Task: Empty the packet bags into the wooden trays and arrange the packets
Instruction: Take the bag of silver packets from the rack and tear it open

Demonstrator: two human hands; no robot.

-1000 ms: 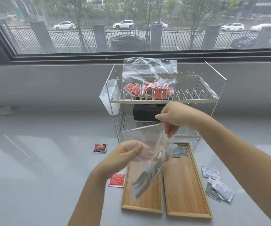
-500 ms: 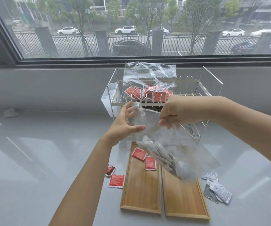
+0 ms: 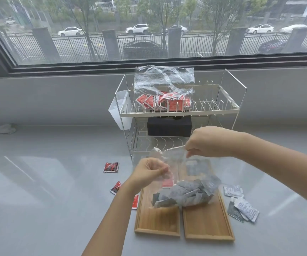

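I hold a clear plastic bag (image 3: 178,174) of grey packets (image 3: 185,197) over two wooden trays. My left hand (image 3: 148,171) pinches the bag's left edge and my right hand (image 3: 207,142) pinches its top right edge. The grey packets bunch at the bag's bottom, above the left tray (image 3: 157,221) and the right tray (image 3: 207,223). A red packet (image 3: 167,182) shows through the bag on the left tray. A second clear bag (image 3: 164,80) with red packets (image 3: 164,102) rests on the upper shelf of a white wire rack (image 3: 213,111).
Loose red packets (image 3: 111,167) lie on the grey counter left of the trays; grey and white packets (image 3: 241,207) lie to their right. A black box (image 3: 169,125) sits on the rack's lower shelf. A window runs along the back.
The bag was tilted right with its mouth up; now both hands are lower and the packets hang bunched at its bottom over the trays. My left hand dropped from rack height.
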